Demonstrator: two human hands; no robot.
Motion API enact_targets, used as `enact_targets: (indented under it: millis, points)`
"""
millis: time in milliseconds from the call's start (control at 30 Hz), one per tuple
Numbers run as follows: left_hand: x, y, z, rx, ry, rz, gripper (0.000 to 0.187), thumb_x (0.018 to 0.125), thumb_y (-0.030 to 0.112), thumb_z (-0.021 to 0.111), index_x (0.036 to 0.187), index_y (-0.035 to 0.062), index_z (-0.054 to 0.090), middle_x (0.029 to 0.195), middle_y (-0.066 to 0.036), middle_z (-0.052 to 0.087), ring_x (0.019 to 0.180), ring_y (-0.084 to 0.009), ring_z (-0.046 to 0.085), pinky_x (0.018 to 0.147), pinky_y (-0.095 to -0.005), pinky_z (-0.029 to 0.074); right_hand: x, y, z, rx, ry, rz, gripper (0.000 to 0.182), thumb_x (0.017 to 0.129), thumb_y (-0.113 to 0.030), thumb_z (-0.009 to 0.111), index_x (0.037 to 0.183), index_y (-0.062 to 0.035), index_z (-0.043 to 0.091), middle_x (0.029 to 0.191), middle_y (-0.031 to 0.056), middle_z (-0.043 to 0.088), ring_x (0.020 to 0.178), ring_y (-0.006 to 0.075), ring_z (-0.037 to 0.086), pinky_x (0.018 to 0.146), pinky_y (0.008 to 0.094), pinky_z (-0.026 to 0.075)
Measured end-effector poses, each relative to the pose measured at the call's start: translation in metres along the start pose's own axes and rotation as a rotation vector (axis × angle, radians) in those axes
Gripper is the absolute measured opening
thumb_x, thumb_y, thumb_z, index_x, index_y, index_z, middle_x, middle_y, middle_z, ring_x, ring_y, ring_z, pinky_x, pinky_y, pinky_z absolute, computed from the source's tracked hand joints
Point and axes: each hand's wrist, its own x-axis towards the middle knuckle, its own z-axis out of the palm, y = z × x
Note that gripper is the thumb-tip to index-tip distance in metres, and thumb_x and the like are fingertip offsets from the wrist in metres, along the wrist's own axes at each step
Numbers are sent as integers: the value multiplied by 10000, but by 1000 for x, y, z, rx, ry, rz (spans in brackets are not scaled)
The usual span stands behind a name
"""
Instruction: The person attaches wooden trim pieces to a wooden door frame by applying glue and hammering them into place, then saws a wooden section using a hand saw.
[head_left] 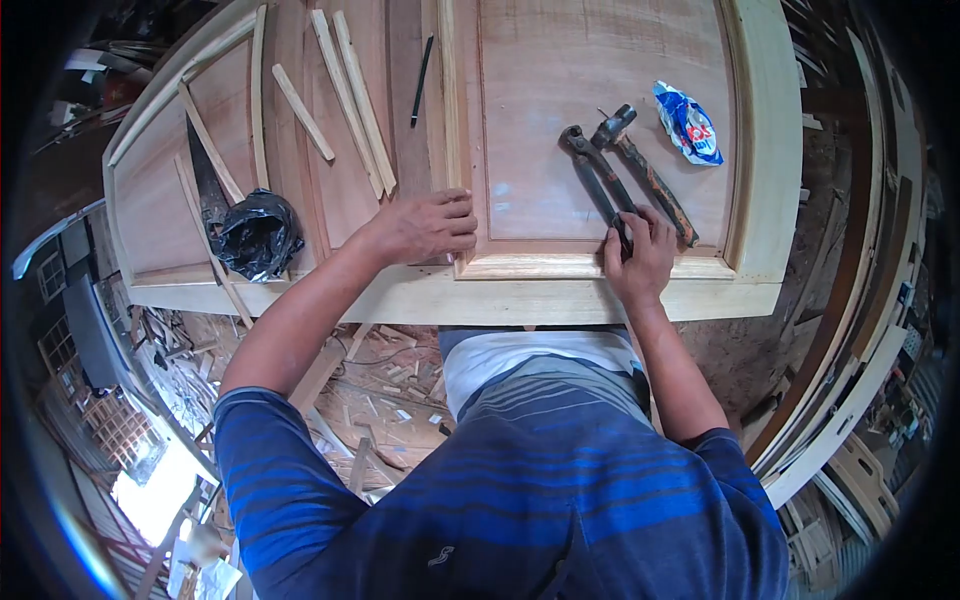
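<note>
A wooden door (760, 150) lies flat in front of me. My left hand (425, 226) presses flat on the door's middle rail, fingertips at the corner of the pale moulding (520, 265) that frames the right panel. My right hand (640, 255) rests on the moulding's lower edge and grips the handles of dark pincers (592, 165), whose jaws point away from me on the panel. A hammer (645, 175) with a worn handle lies just right of the pincers, its handle end touching my right hand.
A blue and white packet (690, 122) lies on the panel's right side. Loose wood strips (350, 95), a pencil (422, 80), a handsaw (205, 180) and a black plastic bag (256, 235) sit on the left half. Wood scraps cover the floor below.
</note>
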Motion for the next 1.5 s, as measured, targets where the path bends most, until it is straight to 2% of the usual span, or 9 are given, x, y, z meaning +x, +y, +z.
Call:
enact_targets:
  millis: [100, 300, 400, 667, 900, 1067, 1233, 1333, 1500]
  points:
    - [-1, -1, 0, -11, -140, -3, 306, 895, 284, 691, 1159, 152, 606, 1255, -26, 624, 1346, -218, 591, 1353, -454, 371, 0, 1, 1, -8, 10, -4, 293, 896, -172, 785, 1176, -100, 734, 1312, 148, 676, 1236, 373, 613, 1050, 498, 475]
    - [1, 1, 1, -8, -160, -32, 355, 891, 306, 705, 1182, 128, 605, 1277, -49, 646, 1319, -257, 608, 1348, -465, 374, 1, -4, 1, -44, 36, -26, 314, 899, -230, 809, 1179, -118, 723, 1303, 133, 666, 1218, 371, 599, 1046, 507, 474]
    - [-12, 16, 7, -20, 103, -204, 416, 883, 307, 718, 1246, 123, 635, 1340, -64, 668, 1281, -284, 629, 1320, -478, 393, -1, -1, 3, -43, 19, -12, 320, 910, -254, 821, 1182, -116, 725, 1314, 138, 666, 1229, 376, 598, 1052, 505, 472]
    - [-23, 148, 50, -306, 576, -1086, 434, 961, 236, 781, 1348, 66, 685, 1356, -144, 681, 1228, -373, 635, 1067, -530, 474, -2, 4, 0, 0, -27, -37, 303, 939, -213, 796, 1201, -79, 723, 1320, 192, 656, 1249, 412, 590, 1083, 534, 453]
    - [36, 203, 48, -505, 776, -1339, 625, 929, 230, 782, 1470, -38, 622, 1217, -199, 624, 1162, -393, 610, 1007, -523, 491, 0, -2, -4, 11, -28, -38, 286, 934, -215, 795, 1173, -78, 714, 1306, 188, 656, 1254, 414, 584, 1087, 539, 459]
    - [25, 203, 37, -524, 740, -1281, 648, 906, 225, 831, 1452, -64, 636, 1252, -213, 624, 1213, -404, 605, 1076, -485, 508, -1, 0, -6, 23, -45, -43, 301, 932, -212, 798, 1184, -76, 703, 1349, 186, 633, 1270, 410, 569, 1089, 538, 455]
    - [-4, 169, 26, -676, 928, -1391, 301, 979, 220, 771, 1193, 9, 771, 1003, -201, 723, 1035, -396, 717, 975, -468, 576, 3, -20, -12, 6, -13, -98, 361, 936, -192, 795, 1258, -86, 673, 1420, 227, 592, 1351, 447, 538, 1124, 591, 412]
    - [-25, 118, 11, -620, 884, -1592, 300, 974, 223, 781, 1166, -6, 755, 1056, -210, 734, 1092, -404, 718, 970, -479, 575, 2, -50, 1, 91, -44, -171, 406, 905, -165, 796, 1283, -82, 674, 1444, 222, 585, 1353, 447, 527, 1137, 582, 407]
    - [-37, 20, -17, -298, 833, -1700, 605, 920, 300, 857, 1360, -33, 607, 1288, -259, 655, 1257, -461, 653, 1025, -534, 568, -10, -119, 43, 220, -136, -183, 387, 906, -184, 796, 1260, -80, 679, 1455, 226, 562, 1374, 446, 507, 1157, 583, 392]
